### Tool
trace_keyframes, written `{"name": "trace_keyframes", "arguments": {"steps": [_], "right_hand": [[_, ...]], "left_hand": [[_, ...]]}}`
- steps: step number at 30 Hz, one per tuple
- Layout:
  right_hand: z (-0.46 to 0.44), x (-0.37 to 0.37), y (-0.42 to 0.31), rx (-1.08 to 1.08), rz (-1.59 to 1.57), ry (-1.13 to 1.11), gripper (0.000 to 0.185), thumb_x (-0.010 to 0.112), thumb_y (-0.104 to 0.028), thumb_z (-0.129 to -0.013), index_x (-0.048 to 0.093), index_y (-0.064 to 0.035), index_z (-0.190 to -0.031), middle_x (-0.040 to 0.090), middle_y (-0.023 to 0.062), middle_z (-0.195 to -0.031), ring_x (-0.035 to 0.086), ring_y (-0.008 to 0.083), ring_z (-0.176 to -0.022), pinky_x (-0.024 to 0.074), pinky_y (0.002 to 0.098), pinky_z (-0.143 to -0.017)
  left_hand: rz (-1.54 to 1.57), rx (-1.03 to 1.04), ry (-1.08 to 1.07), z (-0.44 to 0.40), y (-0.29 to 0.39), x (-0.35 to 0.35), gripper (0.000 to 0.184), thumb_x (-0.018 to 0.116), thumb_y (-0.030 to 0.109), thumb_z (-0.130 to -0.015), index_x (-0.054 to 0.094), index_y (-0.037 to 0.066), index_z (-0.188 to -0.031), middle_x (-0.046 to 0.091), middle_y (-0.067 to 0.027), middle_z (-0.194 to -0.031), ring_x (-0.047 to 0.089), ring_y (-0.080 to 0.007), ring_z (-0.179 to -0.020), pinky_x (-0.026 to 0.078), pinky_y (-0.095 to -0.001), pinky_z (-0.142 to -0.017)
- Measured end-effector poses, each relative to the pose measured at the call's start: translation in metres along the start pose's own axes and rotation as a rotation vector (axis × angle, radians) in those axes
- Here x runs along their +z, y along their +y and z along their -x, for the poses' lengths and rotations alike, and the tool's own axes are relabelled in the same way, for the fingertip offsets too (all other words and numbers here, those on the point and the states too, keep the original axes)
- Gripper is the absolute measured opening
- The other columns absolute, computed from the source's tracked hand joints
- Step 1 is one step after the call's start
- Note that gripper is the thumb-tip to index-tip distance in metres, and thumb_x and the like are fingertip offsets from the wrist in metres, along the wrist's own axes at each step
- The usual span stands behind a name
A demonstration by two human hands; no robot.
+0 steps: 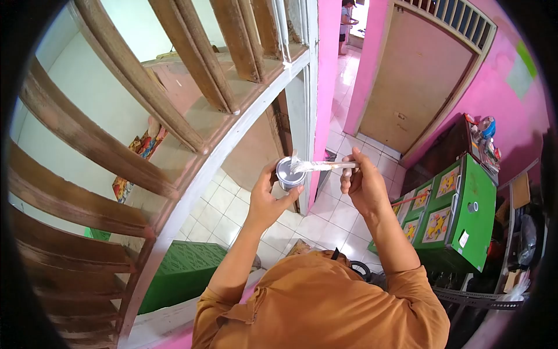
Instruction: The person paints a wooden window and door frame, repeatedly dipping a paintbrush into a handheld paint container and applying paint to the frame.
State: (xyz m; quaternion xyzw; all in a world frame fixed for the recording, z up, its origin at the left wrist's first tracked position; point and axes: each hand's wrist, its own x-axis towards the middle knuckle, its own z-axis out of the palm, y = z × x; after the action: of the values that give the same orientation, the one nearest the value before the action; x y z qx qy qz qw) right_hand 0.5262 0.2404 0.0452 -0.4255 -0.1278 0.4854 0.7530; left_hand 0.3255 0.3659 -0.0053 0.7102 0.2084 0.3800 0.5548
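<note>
Fingers of the left hand point(269, 200) curl around the side of a small silvery can point(283, 179), thumb along its near side, while the right hand point(367, 189), to the can's right, pinches the handle of a paintbrush point(325, 166) between thumb and fingers. The paintbrush lies nearly level, its white-coated bristles at the can's mouth; whether they touch the rim is hard to tell.

Small enough for one palm, the can looks light and stiff-walled, though a wet smear could make it slippery and a tilt could spill whatever it contains. A hold low on the side, clear of the mouth, seems surest. The paintbrush appears lighter still, rigid in the handle and soft at the tip, best gripped well back from the whitened end.

Nearer the wearer than the can, an orange-brown shirt point(337, 302) fills the foreground. To the can's left, wooden slats point(200, 58) rise from a curved, white-edged frame point(241, 119), a green box point(180, 270) below. To its right stands a green cabinet point(474, 232) with picture panels; beyond the can are a brown door point(424, 75) beside a pink wall point(500, 87) and, farther off, another person point(346, 23).
</note>
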Motion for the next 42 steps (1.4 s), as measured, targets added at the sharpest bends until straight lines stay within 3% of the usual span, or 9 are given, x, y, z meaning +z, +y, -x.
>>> {"name": "trace_keyframes", "arguments": {"steps": [10, 12, 20, 22, 26, 31, 37, 42], "right_hand": [[-0.008, -0.003, -0.014, -0.032, -0.076, -0.018, 0.031, 0.062, -0.038, -0.105, 0.064, -0.0084, -0.095, 0.061, 0.0007, -0.068, 0.059, 0.0143, -0.056, 0.0453, 0.0281, -0.051], [-0.013, -0.007, -0.016, -0.009, -0.162, -0.063, 0.029, 0.062, -0.033, -0.105, 0.065, -0.0043, -0.1, 0.066, 0.005, -0.071, 0.065, 0.0186, -0.057, 0.0531, 0.0319, -0.054], [-0.019, 0.002, -0.032, -0.032, -0.154, -0.07, 0.026, 0.063, -0.03, -0.105, 0.065, -0.005, -0.1, 0.067, 0.0049, -0.073, 0.063, 0.0175, -0.06, 0.052, 0.0307, -0.058], [-0.022, 0.005, -0.038, -0.036, -0.165, -0.066, 0.026, 0.063, -0.03, -0.105, 0.065, -0.0048, -0.102, 0.067, 0.0048, -0.073, 0.064, 0.0173, -0.061, 0.052, 0.0305, -0.059], [-0.026, 0.014, -0.052, -0.078, -0.172, -0.07, 0.026, 0.063, -0.03, -0.105, 0.063, -0.0035, -0.104, 0.065, 0.0041, -0.074, 0.064, 0.0168, -0.065, 0.0526, 0.0302, -0.059], [-0.041, 0.025, -0.069, -0.138, -0.182, -0.059, 0.028, 0.064, -0.03, -0.105, 0.062, -0.002, -0.107, 0.064, 0.0046, -0.077, 0.064, 0.0174, -0.066, 0.0553, 0.0287, -0.061], [-0.064, 0.056, -0.118, -0.336, -0.161, -0.108, 0.03, 0.066, -0.028, -0.104, 0.062, 0.0011, -0.111, 0.066, 0.0086, -0.084, 0.067, 0.0192, -0.069, 0.058, 0.0299, -0.063], [-0.084, 0.093, -0.15, -0.768, 0.158, -0.244, 0.031, 0.067, -0.025, -0.105, 0.065, 0.0043, -0.111, 0.068, 0.0103, -0.086, 0.07, 0.0169, -0.072, 0.0585, 0.0292, -0.064]], "left_hand": [[0.046, 0.069, -0.015, -0.032, 0.013, 0.01, 0.066, 0.083, 0.003, -0.086, 0.049, -0.004, -0.142, 0.062, -0.0125, -0.133, 0.06, -0.0198, -0.126, 0.046, -0.0366, -0.111], [0.041, 0.081, -0.007, -0.036, 0.013, 0.011, 0.067, 0.084, 0.005, -0.085, 0.049, -0.004, -0.142, 0.063, -0.0122, -0.131, 0.062, -0.0196, -0.123, 0.048, -0.0358, -0.108], [0.061, 0.093, 0.02, -0.046, 0.023, 0.014, 0.067, 0.085, 0.007, -0.085, 0.05, -0.004, -0.142, 0.064, -0.011, -0.129, 0.063, -0.0195, -0.121, 0.05, -0.0352, -0.105], [0.074, 0.057, -0.009, -0.046, 0.025, 0.013, 0.066, 0.082, 0.002, -0.086, 0.049, -0.004, -0.143, 0.062, -0.0122, -0.134, 0.06, -0.0196, -0.127, 0.046, -0.036, -0.111], [0.092, 0.046, -0.02, -0.047, 0.024, 0.013, 0.066, 0.082, 0.002, -0.086, 0.049, -0.003, -0.143, 0.062, -0.0121, -0.134, 0.059, -0.0197, -0.127, 0.046, -0.036, -0.111], [0.12, 0.055, 0.018, -0.046, 0.02, 0.012, 0.065, 0.084, 0.004, -0.086, 0.05, -0.004, -0.141, 0.063, -0.0113, -0.129, 0.062, -0.0193, -0.121, 0.049, -0.0359, -0.106], [0.101, -0.025, 0.011, -0.032, 0.014, 0.002, 0.065, 0.083, 0.002, -0.086, 0.049, -0.005, -0.141, 0.061, -0.0127, -0.131, 0.061, -0.0206, -0.121, 0.049, -0.036, -0.107], [0.073, -0.075, 0.067, -0.008, 0.009, -0.006, 0.065, 0.084, 0.002, -0.084, 0.051, -0.003, -0.14, 0.063, -0.0133, -0.131, 0.062, -0.022, -0.123, 0.049, -0.0373, -0.109]]}}
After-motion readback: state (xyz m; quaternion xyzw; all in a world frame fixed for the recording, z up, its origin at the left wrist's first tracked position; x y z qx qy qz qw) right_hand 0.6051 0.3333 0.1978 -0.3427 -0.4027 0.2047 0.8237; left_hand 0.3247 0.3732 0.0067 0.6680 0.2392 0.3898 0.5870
